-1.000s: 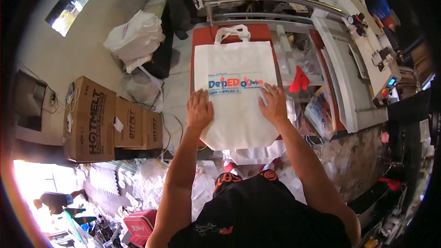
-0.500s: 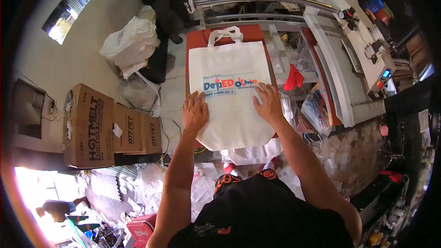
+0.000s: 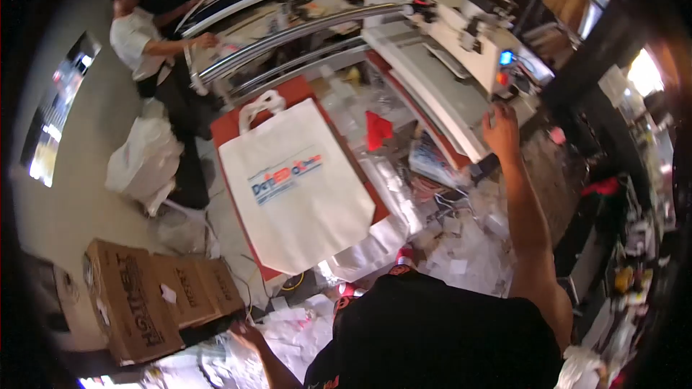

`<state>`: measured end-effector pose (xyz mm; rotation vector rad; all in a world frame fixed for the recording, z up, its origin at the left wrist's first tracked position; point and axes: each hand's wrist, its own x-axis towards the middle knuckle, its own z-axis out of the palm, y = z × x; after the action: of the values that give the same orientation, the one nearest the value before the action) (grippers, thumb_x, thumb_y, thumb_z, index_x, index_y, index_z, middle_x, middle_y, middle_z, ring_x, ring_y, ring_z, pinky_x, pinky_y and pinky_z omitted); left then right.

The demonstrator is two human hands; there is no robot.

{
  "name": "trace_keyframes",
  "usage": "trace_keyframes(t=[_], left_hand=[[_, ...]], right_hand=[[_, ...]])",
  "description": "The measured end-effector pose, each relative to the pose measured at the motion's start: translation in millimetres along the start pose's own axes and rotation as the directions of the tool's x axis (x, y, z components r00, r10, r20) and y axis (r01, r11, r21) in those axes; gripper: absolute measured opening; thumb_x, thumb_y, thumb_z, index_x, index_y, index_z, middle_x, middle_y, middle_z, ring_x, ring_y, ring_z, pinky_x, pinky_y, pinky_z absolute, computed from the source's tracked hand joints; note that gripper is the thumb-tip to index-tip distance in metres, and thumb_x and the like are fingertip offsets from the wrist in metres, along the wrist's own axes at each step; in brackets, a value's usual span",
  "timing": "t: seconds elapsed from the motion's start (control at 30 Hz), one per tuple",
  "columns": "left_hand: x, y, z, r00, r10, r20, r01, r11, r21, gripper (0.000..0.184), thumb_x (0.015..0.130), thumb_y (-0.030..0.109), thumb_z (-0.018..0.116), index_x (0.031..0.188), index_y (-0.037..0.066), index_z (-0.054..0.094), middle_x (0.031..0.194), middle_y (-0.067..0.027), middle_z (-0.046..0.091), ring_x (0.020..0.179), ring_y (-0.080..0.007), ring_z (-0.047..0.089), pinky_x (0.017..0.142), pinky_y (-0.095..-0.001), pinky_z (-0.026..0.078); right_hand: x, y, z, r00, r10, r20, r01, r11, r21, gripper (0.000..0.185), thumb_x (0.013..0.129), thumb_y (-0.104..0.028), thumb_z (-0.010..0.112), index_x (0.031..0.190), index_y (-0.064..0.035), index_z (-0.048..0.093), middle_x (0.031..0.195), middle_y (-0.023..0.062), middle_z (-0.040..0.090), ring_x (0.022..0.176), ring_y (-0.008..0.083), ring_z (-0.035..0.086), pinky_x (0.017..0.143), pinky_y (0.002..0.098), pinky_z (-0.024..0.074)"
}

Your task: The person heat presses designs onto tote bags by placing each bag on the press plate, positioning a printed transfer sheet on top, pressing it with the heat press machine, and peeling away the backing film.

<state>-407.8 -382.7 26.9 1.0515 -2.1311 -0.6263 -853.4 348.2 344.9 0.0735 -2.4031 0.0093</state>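
A white tote bag (image 3: 303, 173) with blue and orange-red print lies flat on a red press bed (image 3: 297, 91), its handles (image 3: 262, 106) toward the far end. My right hand (image 3: 502, 130) is off the bag, reaching to the front end of the heat press (image 3: 432, 65), below its lit blue display (image 3: 507, 57). Its fingers look apart and hold nothing visible; whether they touch the machine I cannot tell. Low at my left side, my left hand (image 3: 247, 336) hangs near the cardboard boxes (image 3: 189, 288). Motion blur smears its fingers.
A person (image 3: 140, 47) in a white top stands at the far left by a cluttered table. White bags (image 3: 146, 158) are piled along the wall. A red cloth (image 3: 378, 130) lies between the bed and the press. Scraps of paper and film (image 3: 461, 252) cover the floor.
Both hands have left the bag. My right hand has moved right to the press's control end, my left down to my side. The head view has turned to the right; the bag stays on the bed.
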Motion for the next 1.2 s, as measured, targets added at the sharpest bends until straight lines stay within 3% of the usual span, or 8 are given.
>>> trace_keyframes(t=[0.23, 0.33, 0.53, 0.6, 0.93, 0.97, 1.07, 1.2], left_hand=[[-127.3, -55.7, -21.7, 0.735, -0.524, 0.431, 0.221, 0.785, 0.578, 0.03, 0.093, 0.028, 0.048, 0.087, 0.005, 0.067, 0.096, -0.0201, 0.069, 0.094, -0.0412, 0.065, 0.077, -0.0501, 0.052], [-148.6, -44.4, -27.2, 0.416, 0.122, 0.901, -0.693, 0.684, 0.227, 0.015, 0.081, 0.011, 0.053, 0.073, 0.009, 0.067, 0.076, -0.0172, 0.067, 0.071, -0.0331, 0.068, 0.062, -0.0436, 0.055], [-195.9, -28.7, -7.1, 0.504, 0.344, 0.792, -0.751, 0.628, 0.205, 0.008, 0.078, 0.014, 0.055, 0.072, 0.013, 0.061, 0.073, -0.0083, 0.063, 0.07, -0.0267, 0.062, 0.06, -0.0405, 0.055], [-203.7, 8.7, -8.9, 0.637, 0.055, 0.769, -0.404, 0.873, 0.273, 0.008, 0.078, 0.014, 0.055, 0.072, 0.012, 0.061, 0.074, -0.0089, 0.063, 0.07, -0.0275, 0.062, 0.06, -0.0411, 0.055], [-289.7, 91.9, 42.7, 0.51, 0.139, 0.849, -0.553, 0.809, 0.199, 0.015, 0.081, 0.013, 0.052, 0.074, 0.007, 0.063, 0.08, -0.0184, 0.065, 0.075, -0.0362, 0.065, 0.065, -0.0491, 0.055], [-285.4, 165.5, 23.5, 0.631, -0.138, 0.764, -0.146, 0.946, 0.291, 0.017, 0.084, 0.015, 0.051, 0.077, 0.005, 0.064, 0.084, -0.0193, 0.067, 0.08, -0.0373, 0.066, 0.068, -0.0496, 0.055], [-311.2, 173.0, 35.9, 0.552, -0.127, 0.824, -0.252, 0.917, 0.31, 0.023, 0.089, 0.02, 0.051, 0.084, 0.005, 0.067, 0.09, -0.0189, 0.068, 0.088, -0.0374, 0.067, 0.076, -0.0489, 0.055], [-346.7, 200.2, 21.8, 0.691, -0.324, 0.647, 0.188, 0.944, 0.272, 0.031, 0.091, 0.034, 0.054, 0.1, 0.01, 0.07, 0.102, -0.0161, 0.07, 0.098, -0.0357, 0.067, 0.086, -0.0443, 0.053]], right_hand=[[39.5, 84.9, 42.4, 0.966, 0.036, 0.256, 0.033, 0.965, -0.261, 0.049, 0.081, -0.039, 0.07, 0.108, 0.0007, 0.061, 0.104, 0.0215, 0.064, 0.101, 0.0392, 0.06, 0.09, 0.049, 0.0469], [52.8, 97.0, 68.6, 0.97, -0.003, 0.243, 0.045, 0.985, -0.168, 0.048, 0.077, -0.042, 0.074, 0.101, -0.002, 0.064, 0.091, 0.0198, 0.067, 0.089, 0.0395, 0.064, 0.08, 0.0514, 0.0494], [49.0, 73.3, 48.2, 0.942, -0.056, 0.33, 0.068, 0.997, -0.024, 0.04, 0.081, -0.042, 0.07, 0.089, -0.0036, 0.065, 0.091, 0.0198, 0.067, 0.088, 0.0411, 0.063, 0.083, 0.0531, 0.0448], [40.7, 58.4, 49.5, 0.947, -0.14, 0.289, 0.135, 0.99, 0.036, 0.039, 0.081, -0.042, 0.071, 0.086, -0.004, 0.063, 0.088, 0.0204, 0.067, 0.086, 0.0418, 0.062, 0.08, 0.0531, 0.0449], [19.3, -73.9, -9.8, 0.766, -0.638, 0.083, 0.383, 0.556, 0.738, 0.03, 0.088, -0.033, 0.067, 0.083, -0.0056, 0.057, 0.084, 0.0138, 0.063, 0.085, 0.0376, 0.06, 0.076, 0.0483, 0.0417], [19.1, -79.8, -6.0, 0.756, -0.65, 0.074, 0.389, 0.538, 0.748, 0.03, 0.088, -0.033, 0.067, 0.083, -0.0056, 0.057, 0.084, 0.0138, 0.063, 0.085, 0.0376, 0.06, 0.076, 0.0483, 0.0417], [12.4, -106.3, 8.1, 0.691, -0.72, 0.067, 0.463, 0.512, 0.724, 0.023, 0.092, -0.029, 0.063, 0.094, -0.0065, 0.059, 0.085, 0.0131, 0.064, 0.086, 0.034, 0.06, 0.087, 0.0476, 0.038], [-4.5, -178.0, 0.3, 0.66, -0.74, -0.125, 0.528, 0.339, 0.779, 0.014, 0.093, -0.024, 0.06, 0.096, -0.0101, 0.059, 0.085, 0.0068, 0.064, 0.087, 0.0286, 0.061, 0.083, 0.0466, 0.0356]])
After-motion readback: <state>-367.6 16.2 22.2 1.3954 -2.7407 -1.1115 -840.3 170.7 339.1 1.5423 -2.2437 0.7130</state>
